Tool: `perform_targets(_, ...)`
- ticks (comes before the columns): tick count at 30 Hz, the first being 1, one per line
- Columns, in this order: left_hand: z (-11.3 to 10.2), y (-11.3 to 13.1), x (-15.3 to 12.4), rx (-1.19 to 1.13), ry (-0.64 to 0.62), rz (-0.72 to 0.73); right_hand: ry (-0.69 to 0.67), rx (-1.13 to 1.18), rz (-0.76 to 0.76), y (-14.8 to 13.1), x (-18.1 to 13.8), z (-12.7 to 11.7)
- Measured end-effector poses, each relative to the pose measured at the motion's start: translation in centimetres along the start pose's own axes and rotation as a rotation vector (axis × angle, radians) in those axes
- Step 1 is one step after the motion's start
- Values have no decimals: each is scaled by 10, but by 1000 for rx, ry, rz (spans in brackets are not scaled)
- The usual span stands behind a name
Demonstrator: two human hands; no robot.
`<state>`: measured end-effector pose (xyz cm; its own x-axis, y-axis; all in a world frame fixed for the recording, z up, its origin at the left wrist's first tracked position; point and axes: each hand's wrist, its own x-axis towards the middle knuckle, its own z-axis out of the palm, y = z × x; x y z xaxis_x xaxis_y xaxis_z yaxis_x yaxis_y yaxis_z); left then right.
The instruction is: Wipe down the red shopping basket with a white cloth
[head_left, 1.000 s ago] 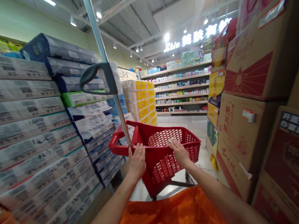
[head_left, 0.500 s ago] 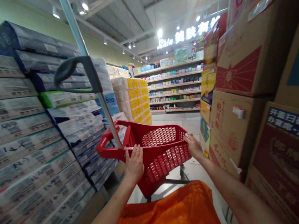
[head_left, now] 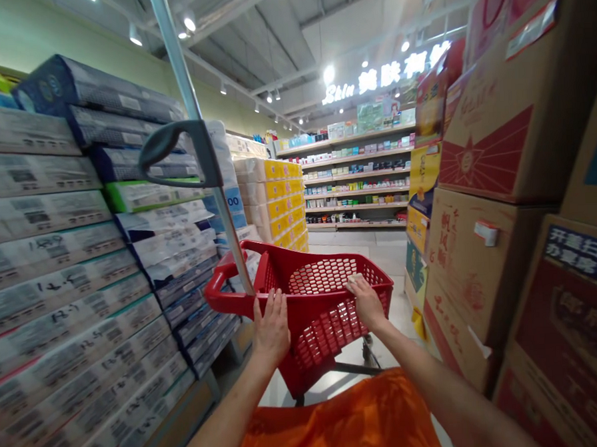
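Note:
A red plastic shopping cart stands sideways in front of me, its perforated basket facing me. My left hand holds its near rim beside a metal pole, fingertips bent over the edge. My right hand is closed on a small pale cloth and presses it on the same rim, farther right. The cloth is mostly hidden by the fingers. A grey loop handle is fixed to the pole above the cart. No goods show in the visible part of the basket.
Stacked paper packs rise close on my left. Cardboard cartons are piled close on my right. Yellow-and-white packs stand beyond the cart, with product shelves at the back. Orange fabric covers my lap area.
My right hand has slid left along the cart's near rim with the cloth, away from the far right corner. My left hand keeps its place on the rim. The view has shifted slightly.

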<state>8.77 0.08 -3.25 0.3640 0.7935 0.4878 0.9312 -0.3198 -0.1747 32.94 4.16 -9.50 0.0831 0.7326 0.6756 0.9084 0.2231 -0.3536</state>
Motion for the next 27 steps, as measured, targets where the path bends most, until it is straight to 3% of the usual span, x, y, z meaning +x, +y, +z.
perform_targets(2,2,3,0,-5,-2,6,8,43,-7,-16,1,5)
perform_targets(5,4,5,-1,1,14,33,12,185,-193,-71,-1,26)
perform_targets(8,-1,-10,-5,-8,124,66,25,269,-261,-112,-6,42)
perform_targets(10,-8,-32,-9,-5,240,12,33,276,-263,-112,-8,45)
perform_targets(12,-16,-59,-10,14,312,-107,35,258,-242,-93,-9,43)
perform_targets(14,-23,-83,-9,24,293,-182,26,232,-204,-71,-7,40)
perform_targets(17,-31,-100,-3,21,193,-166,-9,217,-151,-50,2,37)
perform_targets(21,-40,-87,7,33,178,-184,-35,257,-15,-60,18,39)
perform_targets(27,-49,-41,15,-8,209,-167,93,438,-91,-129,20,45)
